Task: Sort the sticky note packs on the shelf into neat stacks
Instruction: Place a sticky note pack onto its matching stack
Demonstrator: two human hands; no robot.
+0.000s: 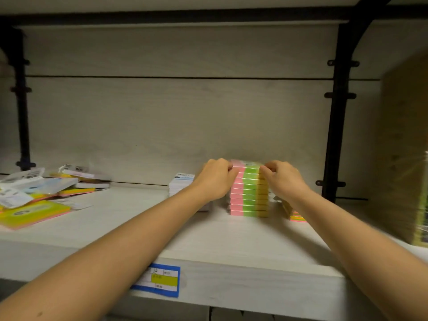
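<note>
Now at the tri-colour stack (pixel 249 198): standing on the shelf (pixel 231 246) just right of centre, near the back wall; seemingly getting its top pack (pixel 248 163) settled and squared, judging by the two-handed grip.
Left hand (pixel 215 179): pinching the pink end of the top pack at nine o'clock of the stack, curling the fingers in.
Right hand (pixel 282 179): pinching the yellow end at three o'clock, curling the fingers likewise.
Next move: probably calling for easing the top pack flush with the edges below, then releasing both ends together without dragging it askew; after that, likely reaching towards nine o'clock for another matching pack.
Loose heap (pixel 41 195): lying jumbled at far nine o'clock, well apart from the stack; overlapping and tilting, not yet sorted.
White packs (pixel 180 184): sitting piled at ten o'clock of the stack, just behind the left hand and partly hidden by it.
Small packs (pixel 297 217): lying at four o'clock, just beside the stack's base, behind the right forearm; too hidden for telling their kind.
Wrapped block (pixel 403 158): looming at three o'clock by the frame edge, blurred.
Price label (pixel 159 280): sticking to the shelf's front lip at six o'clock.
In the way: finding no obstacle over the top pack; minding the height of the stack, likely tipping if nudged sideways.
</note>
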